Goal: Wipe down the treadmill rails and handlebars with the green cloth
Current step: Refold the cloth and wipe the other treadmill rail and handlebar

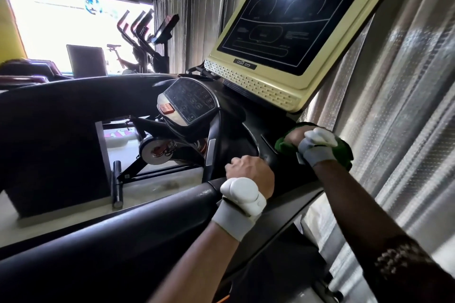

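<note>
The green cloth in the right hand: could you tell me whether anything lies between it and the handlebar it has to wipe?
Nothing visible does. The right hand already grips the green cloth against the dark treadmill frame beside the console. The left hand grips the handlebar lower down, apart from the cloth.

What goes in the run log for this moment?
left hand: grips handlebar | right hand: presses green cloth on rail | phase: wiping

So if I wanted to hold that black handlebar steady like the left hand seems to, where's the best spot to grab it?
Probably where the left hand is: the rounded bar near the console. Come from above and curl the fingers over it. The bar looks slim enough to wrap, and this leaves the right hand with the green cloth free.
</note>
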